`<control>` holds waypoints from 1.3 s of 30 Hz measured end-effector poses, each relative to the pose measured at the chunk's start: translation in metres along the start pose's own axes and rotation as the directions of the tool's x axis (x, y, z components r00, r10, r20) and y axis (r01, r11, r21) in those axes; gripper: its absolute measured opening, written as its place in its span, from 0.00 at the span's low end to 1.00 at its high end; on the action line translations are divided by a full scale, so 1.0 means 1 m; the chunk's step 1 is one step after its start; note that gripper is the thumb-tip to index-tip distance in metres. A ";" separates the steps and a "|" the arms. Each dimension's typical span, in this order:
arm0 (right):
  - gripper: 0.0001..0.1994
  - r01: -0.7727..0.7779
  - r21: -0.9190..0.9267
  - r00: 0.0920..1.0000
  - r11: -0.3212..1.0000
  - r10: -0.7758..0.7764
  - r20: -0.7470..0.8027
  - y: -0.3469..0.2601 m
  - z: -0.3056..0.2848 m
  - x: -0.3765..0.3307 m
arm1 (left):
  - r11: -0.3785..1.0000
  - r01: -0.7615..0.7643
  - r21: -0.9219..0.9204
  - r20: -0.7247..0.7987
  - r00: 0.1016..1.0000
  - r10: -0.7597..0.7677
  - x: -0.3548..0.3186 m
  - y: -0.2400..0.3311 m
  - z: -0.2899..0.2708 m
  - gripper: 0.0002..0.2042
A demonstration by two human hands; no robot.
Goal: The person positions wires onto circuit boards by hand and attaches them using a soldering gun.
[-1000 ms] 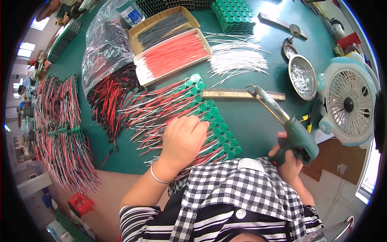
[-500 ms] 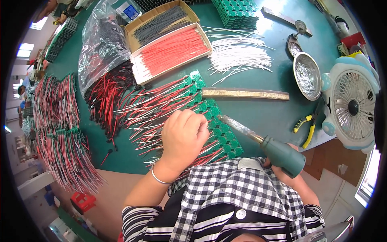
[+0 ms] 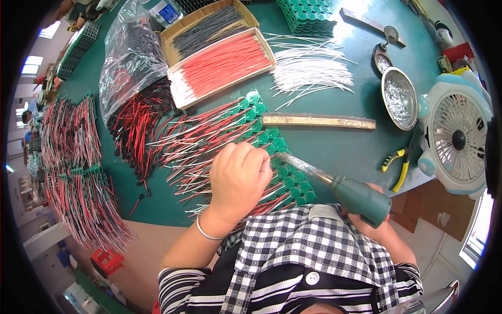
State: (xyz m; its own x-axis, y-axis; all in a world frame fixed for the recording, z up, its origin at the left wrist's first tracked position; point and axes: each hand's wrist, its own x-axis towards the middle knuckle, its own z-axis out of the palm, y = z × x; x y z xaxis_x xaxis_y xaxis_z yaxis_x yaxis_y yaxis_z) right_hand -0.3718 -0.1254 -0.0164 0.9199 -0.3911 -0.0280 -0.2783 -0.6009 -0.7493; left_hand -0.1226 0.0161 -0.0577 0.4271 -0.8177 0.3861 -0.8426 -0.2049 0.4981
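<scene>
On green bench (image 3: 334, 152), left hand (image 3: 238, 180) curled, fingers pressing down on wired green board (image 3: 266, 152); right hand (image 3: 374, 222) clenched round green iron (image 3: 345, 191), tip touching board just beside left fingers; metal bar (image 3: 319, 121) lies beyond board; red wires (image 3: 222, 63) in tray, white wires (image 3: 311, 70) loose; fan (image 3: 457, 141) at right
</scene>
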 end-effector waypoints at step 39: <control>0.18 0.138 0.553 0.651 0.822 0.345 -0.676 0.016 0.001 0.004 | 0.810 0.483 0.333 -0.357 0.860 -0.365 0.021 -0.172 -0.108 0.06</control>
State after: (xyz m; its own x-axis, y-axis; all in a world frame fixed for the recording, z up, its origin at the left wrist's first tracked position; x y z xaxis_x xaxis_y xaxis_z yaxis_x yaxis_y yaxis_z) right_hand -0.3724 -0.1359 -0.0296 0.3160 -0.9334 0.1703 0.0509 -0.1626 -0.9854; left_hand 0.0669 0.0921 -0.0515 0.7921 -0.4360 0.4272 -0.5857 -0.7400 0.3308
